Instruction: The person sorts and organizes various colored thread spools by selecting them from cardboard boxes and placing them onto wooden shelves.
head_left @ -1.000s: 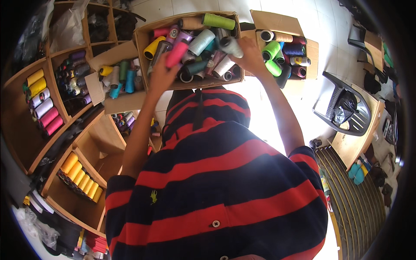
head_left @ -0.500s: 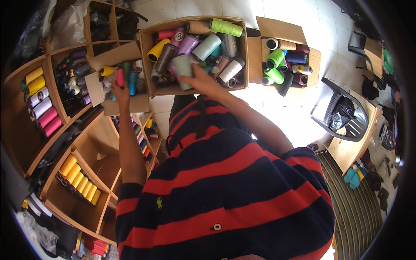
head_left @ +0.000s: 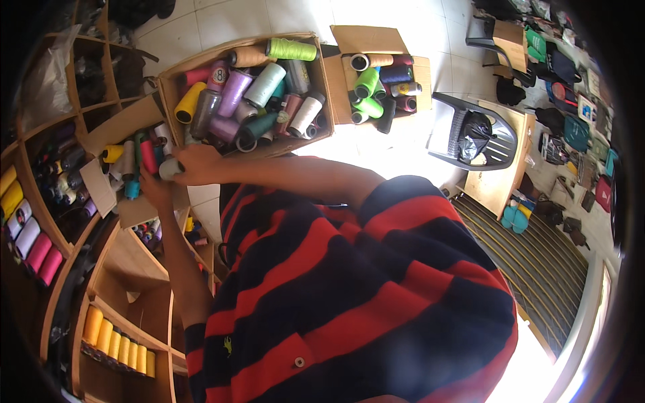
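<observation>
My left hand (head_left: pixel 156 191) is closed around the lower end of a pink thread spool (head_left: pixel 148 156), over the smaller open carton (head_left: pixel 101 188) on the left. My right hand (head_left: pixel 200 165) reaches across to the left, its fingers wrapped round a pale grey-green thread spool (head_left: pixel 170 169) close beside my left hand. Yellow (head_left: pixel 113 154), teal (head_left: pixel 132 190) and white spools lie in that small carton. Just behind my right hand stands a large carton (head_left: pixel 324 70) heaped with thread cones, among them a lilac cone (head_left: pixel 234 93) and a lime-green cone (head_left: pixel 291 49).
Wooden shelving (head_left: pixel 127 310) with rows of yellow spools (head_left: pixel 115 346) runs down the left. Another open carton (head_left: pixel 366 40) of spools sits right of the large one. Farther right are a dark plastic chair (head_left: pixel 497 153) holding a black bag and a metal grille (head_left: pixel 531 282).
My right hand has lifted the pale grey-green spool out of the large carton and carried it left, beside my left hand. My left hand still holds the pink spool. The whole view has shifted.
</observation>
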Available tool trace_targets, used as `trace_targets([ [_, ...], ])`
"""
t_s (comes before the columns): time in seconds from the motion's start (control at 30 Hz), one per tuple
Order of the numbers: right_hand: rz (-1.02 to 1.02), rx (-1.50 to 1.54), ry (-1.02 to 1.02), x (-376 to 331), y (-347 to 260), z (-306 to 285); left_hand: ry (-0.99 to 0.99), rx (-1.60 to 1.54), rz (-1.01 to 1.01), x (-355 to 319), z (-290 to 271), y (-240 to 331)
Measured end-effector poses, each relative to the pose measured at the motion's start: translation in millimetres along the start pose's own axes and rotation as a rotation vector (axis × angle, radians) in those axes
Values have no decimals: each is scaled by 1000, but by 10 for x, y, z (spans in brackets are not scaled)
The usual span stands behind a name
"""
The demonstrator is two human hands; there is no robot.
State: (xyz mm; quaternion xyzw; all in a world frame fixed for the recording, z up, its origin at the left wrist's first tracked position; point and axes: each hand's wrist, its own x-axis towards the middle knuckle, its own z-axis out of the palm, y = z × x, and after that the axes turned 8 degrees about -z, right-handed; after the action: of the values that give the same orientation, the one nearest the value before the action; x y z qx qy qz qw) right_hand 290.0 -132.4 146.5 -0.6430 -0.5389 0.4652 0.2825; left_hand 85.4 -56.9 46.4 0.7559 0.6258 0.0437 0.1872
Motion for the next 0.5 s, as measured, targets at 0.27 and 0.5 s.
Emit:
trace_targets([
  [0.27, -51, 226, 262, -728, 420, -772, 29, 94, 87, -13, -23, -134],
  [0.5, 338, 333, 657, -1488, 841, -1114, 18, 125, 167, 29, 1, -162],
])
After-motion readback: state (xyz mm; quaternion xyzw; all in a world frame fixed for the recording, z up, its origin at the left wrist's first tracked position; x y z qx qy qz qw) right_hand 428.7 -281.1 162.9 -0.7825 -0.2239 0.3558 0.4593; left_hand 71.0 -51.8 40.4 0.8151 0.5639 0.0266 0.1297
